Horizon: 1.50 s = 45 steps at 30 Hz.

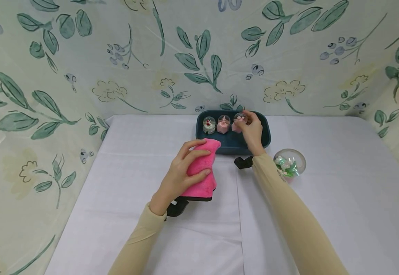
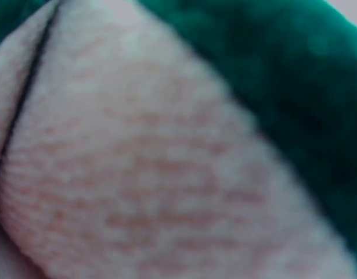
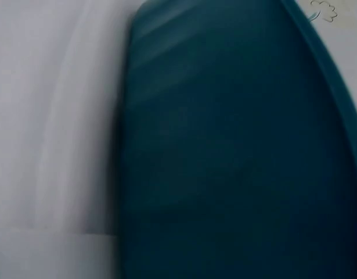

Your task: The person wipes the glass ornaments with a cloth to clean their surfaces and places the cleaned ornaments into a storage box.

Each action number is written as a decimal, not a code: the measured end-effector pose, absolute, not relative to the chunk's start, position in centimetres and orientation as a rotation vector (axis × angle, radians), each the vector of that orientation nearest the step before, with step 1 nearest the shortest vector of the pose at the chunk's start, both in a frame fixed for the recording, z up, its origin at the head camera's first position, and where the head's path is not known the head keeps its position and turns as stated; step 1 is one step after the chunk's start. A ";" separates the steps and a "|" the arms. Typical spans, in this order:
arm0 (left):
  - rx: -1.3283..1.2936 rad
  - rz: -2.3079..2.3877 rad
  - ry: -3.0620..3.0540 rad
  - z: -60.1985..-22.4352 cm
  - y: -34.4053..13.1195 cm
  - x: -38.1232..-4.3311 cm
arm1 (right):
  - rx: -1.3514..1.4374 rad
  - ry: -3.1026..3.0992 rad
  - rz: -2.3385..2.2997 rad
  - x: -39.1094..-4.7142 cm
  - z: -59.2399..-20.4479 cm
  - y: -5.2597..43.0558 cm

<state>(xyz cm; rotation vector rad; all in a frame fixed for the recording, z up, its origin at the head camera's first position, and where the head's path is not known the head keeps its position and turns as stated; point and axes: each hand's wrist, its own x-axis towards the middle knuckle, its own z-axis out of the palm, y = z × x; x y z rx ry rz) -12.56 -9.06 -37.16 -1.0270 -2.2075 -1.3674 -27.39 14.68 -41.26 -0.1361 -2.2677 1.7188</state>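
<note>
My left hand (image 1: 179, 172) grips a folded pink cloth (image 1: 201, 172) with dark edging, held over the table's middle. In the left wrist view, skin (image 2: 137, 145) fills most of the picture beside a blurred green fuzzy surface (image 2: 294, 75). My right hand (image 1: 252, 133) reaches into the dark blue tray (image 1: 225, 147), thumb and fingers pinching a small pink-based snow globe (image 1: 237, 124) at the right of a row. Beside it stand another pink snow globe (image 1: 223, 124) and a white-based one (image 1: 208, 125). Only the tray's bare inside (image 3: 224, 145) shows in the right wrist view.
A larger snow globe (image 1: 290, 163) with green and white decoration is on the white-covered table (image 1: 351, 183), right of the tray and close to my right forearm. A leaf-patterned curtain (image 1: 144, 72) hangs behind the table and at its sides.
</note>
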 end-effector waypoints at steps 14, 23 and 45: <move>-1.066 -1.360 -2.198 -37.4 -8.8 -12.7 | -0.232 -2.377 1.676 -29.0 -41.5 14.7; -1.075 -1.344 -2.199 -37.7 -8.8 -12.8 | -0.267 -2.446 1.673 -29.8 -42.0 14.9; -1.066 -1.339 -2.238 -37.7 -8.7 -12.6 | -0.328 -2.511 1.683 -29.9 -42.2 15.0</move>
